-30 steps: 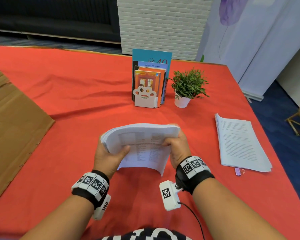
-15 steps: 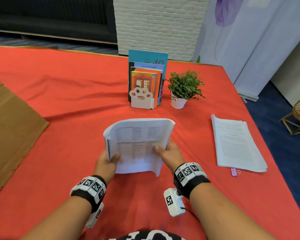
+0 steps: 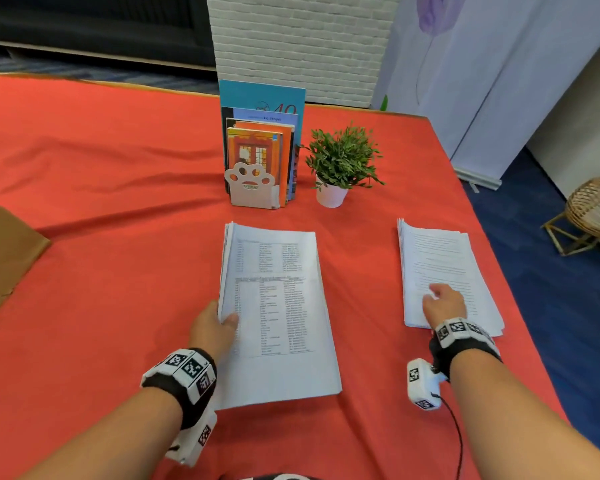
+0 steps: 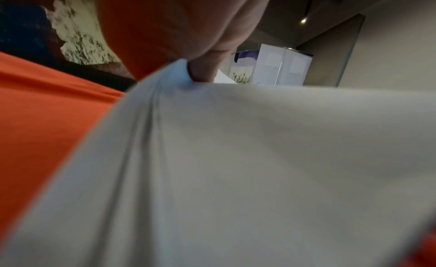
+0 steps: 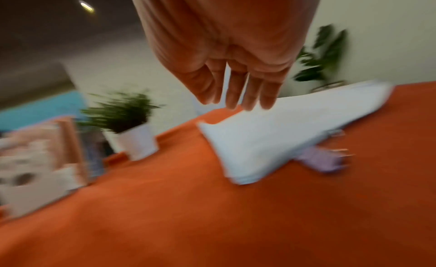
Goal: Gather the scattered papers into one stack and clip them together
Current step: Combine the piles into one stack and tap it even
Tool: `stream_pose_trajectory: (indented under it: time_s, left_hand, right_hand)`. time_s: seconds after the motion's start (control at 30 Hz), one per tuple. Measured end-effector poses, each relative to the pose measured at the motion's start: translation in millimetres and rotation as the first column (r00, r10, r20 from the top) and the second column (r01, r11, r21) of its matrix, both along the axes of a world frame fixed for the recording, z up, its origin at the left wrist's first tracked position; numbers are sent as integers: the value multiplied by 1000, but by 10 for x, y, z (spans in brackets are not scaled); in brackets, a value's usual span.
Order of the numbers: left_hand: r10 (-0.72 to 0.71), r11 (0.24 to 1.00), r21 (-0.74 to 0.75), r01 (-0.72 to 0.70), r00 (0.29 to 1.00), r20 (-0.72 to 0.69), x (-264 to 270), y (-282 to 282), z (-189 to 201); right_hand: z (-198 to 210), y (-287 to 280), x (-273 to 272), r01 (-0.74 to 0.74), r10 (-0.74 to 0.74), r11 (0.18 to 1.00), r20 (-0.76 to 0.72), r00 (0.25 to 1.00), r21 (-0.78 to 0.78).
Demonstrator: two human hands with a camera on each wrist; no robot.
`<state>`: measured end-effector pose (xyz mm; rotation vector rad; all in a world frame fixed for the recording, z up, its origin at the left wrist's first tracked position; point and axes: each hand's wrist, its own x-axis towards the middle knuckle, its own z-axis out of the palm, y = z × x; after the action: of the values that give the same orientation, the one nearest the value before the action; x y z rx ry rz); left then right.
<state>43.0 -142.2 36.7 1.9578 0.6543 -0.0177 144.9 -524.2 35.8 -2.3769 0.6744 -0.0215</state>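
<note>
A thick stack of printed papers (image 3: pixel 278 313) lies flat on the red tablecloth (image 3: pixel 118 271) in front of me. My left hand (image 3: pixel 227 318) grips its left edge with the thumb on top; in the left wrist view a fingertip (image 4: pixel 202 71) pinches the paper edge (image 4: pixel 235 159). A second paper stack (image 3: pixel 444 265) lies to the right. My right hand (image 3: pixel 433 294) is over its near half, fingers (image 5: pixel 235 95) straight and holding nothing. A purple binder clip (image 5: pixel 325 160) pokes out at the near corner of that stack (image 5: pixel 283 133); my wrist hides it in the head view.
A paw-shaped bookend with upright books (image 3: pixel 257 161) and a small potted plant (image 3: pixel 340 164) stand behind the stacks. Brown cardboard (image 3: pixel 0 258) covers the table's left side. The table's right edge runs just past the second stack, and a wicker stool (image 3: pixel 593 213) stands on the floor beyond it.
Both hands held the centre stack upright on the cloth; it now lies flat. My right hand has let go and moved right over the second stack. My left hand stays on the left edge.
</note>
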Motion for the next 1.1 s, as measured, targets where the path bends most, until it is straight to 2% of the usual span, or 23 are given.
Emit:
stream_pose_trajectory:
  time_s: [0.1,0.2,0.27,0.37,0.5,0.6,0.7,0.77,0.87,0.93,1.1]
  left_hand:
    - [-14,1000,5,15,998,-67,7,-143,-92]
    - [-28,1000,-6,28,993,-118,16,-261,-187]
    - [-29,1000,-10,28,985,-167,16,-310,-256]
    - [-13,1000,-2,13,974,-227,-4,-336,-342]
    - [-15,1000,5,17,955,-298,-44,-294,-406]
    - [-8,1000,-10,5,946,-325,-57,-235,-437]
    - [-15,1000,6,18,935,-353,-62,-201,-413]
    - [-1,1000,11,5,936,-353,-62,-187,-390]
    - [54,998,-14,-63,939,-339,-92,-154,-385]
    - [80,993,-54,-104,938,-338,-115,-100,-431]
    - [89,970,-191,-148,954,-286,-124,45,-711]
  right_hand:
    - [-55,-507,-10,149,-165,984,-171,971,-101]
    - [-45,-845,-27,251,-278,958,-236,931,-139]
    - [-82,-1021,-28,300,-317,949,-285,905,-103]
    - [-217,-1237,38,310,-275,950,-353,894,44]
    - [-223,-1328,99,316,-286,945,-262,922,81]
    - [-244,-1305,129,262,-203,950,-301,932,168]
    - [-288,-1348,174,210,-174,974,-308,935,85]
    - [-177,-1299,201,195,-173,979,-247,953,65]
    - [-70,-1228,278,193,-172,969,-143,975,152]
    - [76,-1042,266,186,-177,952,-57,983,245]
    - [293,-268,82,-32,-8,929,106,994,370]
